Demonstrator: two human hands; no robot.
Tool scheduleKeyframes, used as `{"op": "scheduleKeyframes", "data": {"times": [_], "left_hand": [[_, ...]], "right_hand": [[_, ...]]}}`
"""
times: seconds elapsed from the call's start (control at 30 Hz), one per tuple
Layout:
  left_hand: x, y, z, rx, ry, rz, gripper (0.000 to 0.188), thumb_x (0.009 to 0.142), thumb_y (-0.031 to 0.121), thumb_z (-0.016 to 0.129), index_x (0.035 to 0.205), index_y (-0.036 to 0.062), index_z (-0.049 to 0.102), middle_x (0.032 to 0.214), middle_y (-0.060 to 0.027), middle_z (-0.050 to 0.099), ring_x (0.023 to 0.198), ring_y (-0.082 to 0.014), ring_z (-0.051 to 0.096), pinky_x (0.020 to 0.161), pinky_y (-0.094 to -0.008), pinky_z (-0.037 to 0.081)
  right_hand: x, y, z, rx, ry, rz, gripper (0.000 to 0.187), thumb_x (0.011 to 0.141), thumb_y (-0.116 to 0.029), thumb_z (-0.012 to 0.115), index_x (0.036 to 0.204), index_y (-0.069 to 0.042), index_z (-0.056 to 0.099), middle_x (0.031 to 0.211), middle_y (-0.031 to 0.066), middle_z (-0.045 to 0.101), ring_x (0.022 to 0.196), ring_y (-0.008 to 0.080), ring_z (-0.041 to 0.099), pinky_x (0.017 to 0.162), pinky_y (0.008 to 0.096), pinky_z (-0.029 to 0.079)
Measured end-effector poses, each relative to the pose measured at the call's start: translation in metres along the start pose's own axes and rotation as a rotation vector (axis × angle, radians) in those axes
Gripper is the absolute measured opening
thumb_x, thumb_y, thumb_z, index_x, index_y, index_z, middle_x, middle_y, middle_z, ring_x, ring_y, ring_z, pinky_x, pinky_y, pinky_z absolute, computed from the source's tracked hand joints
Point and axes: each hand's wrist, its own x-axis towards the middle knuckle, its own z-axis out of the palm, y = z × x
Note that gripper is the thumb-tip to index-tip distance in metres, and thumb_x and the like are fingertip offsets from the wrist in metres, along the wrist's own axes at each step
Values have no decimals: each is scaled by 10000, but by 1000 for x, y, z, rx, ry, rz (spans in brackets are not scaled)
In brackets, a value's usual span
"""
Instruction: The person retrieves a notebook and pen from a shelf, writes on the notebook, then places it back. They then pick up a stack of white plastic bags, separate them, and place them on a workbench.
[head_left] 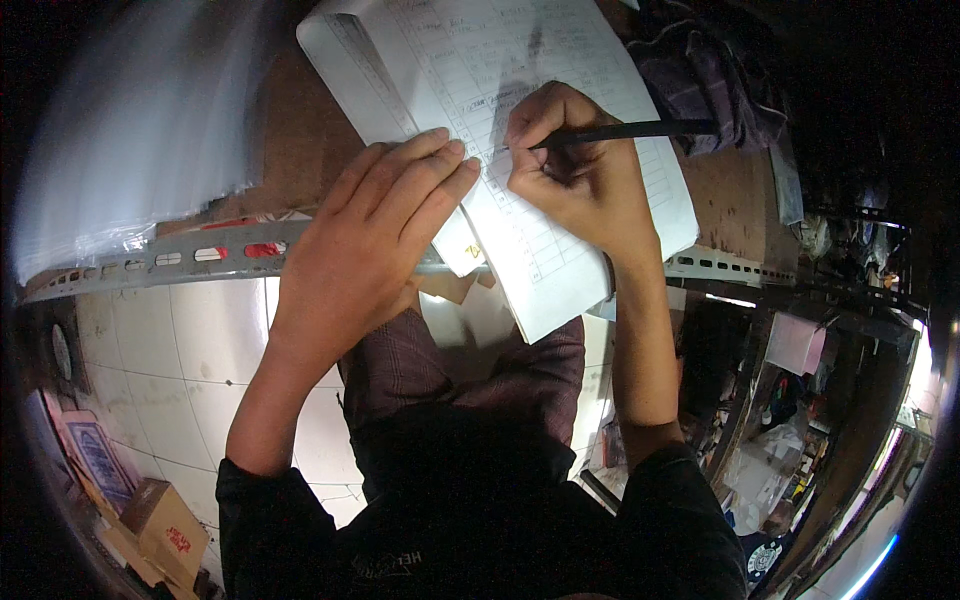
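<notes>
An open notebook (570, 262) with ruled table lines and rows of handwriting lies at a slant over the front edge of a brown work surface (297, 120). Its lower corner hangs past that edge above my lap. My right hand (583, 172) pinches a slim black pen (640, 130), its tip end at a row in the page's middle. The pen's back end points right. My left hand (385, 205) lies flat, fingers extended, fingertips on the page's left part near the writing spot. The fingers hold nothing.
Clear plastic sheeting (140, 130) covers the surface's left side. A slotted metal angle bar (190, 255) runs along its front edge. Dark crumpled cloth (700, 75) lies right of the notebook. A cardboard box (165, 535) stands lower left; cluttered shelves (790, 440) fill the right.
</notes>
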Motion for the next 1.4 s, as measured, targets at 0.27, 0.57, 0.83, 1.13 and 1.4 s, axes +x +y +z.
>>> {"op": "scheduleKeyframes", "data": {"times": [0.27, 0.57, 0.83, 1.13, 1.4], "left_hand": [[1, -1, 3, 20, 29, 13, 913, 629, 72, 876, 1477, 128, 542, 1463, -47, 533, 1431, -235, 469, 1237, -428, 397], [0, 0, 0, -31, 15, -21, 945, 588, 60, 900, 1464, 154, 560, 1476, -33, 539, 1430, -249, 478, 1209, -440, 417], [-2, 4, -4, -54, 8, -41, 933, 606, 80, 910, 1468, 154, 560, 1489, -37, 533, 1434, -255, 475, 1203, -434, 426], [4, 5, -9, -4, 1, -13, 1027, 546, 107, 939, 1485, 166, 525, 1506, -63, 522, 1436, -284, 470, 1208, -438, 402], [2, 11, -13, 44, 20, 31, 1043, 528, 127, 959, 1477, 116, 526, 1465, -99, 545, 1426, -308, 479, 1184, -459, 412]], "right_hand": [[1, 2, -3, 13, -14, -26, 277, 789, 137, 732, 952, -47, 603, 997, 44, 603, 892, 100, 573, 759, 239, 464], [-5, 12, -10, 255, 263, -7, 147, 888, 20, 665, 993, -60, 599, 983, 98, 637, 840, 133, 578, 705, 271, 473], [5, 9, -20, 888, 382, 213, 74, 1032, -109, 625, 1055, -39, 635, 879, 78, 668, 776, 158, 633, 686, 281, 510], [11, 12, -20, 955, 327, 202, 178, 1065, -215, 630, 1091, -39, 641, 840, 75, 692, 673, 138, 624, 606, 275, 484], [8, 18, -8, 869, 274, 120, 272, 1097, -192, 570, 1193, 41, 670, 952, 133, 727, 740, 166, 668, 662, 295, 541]]}}
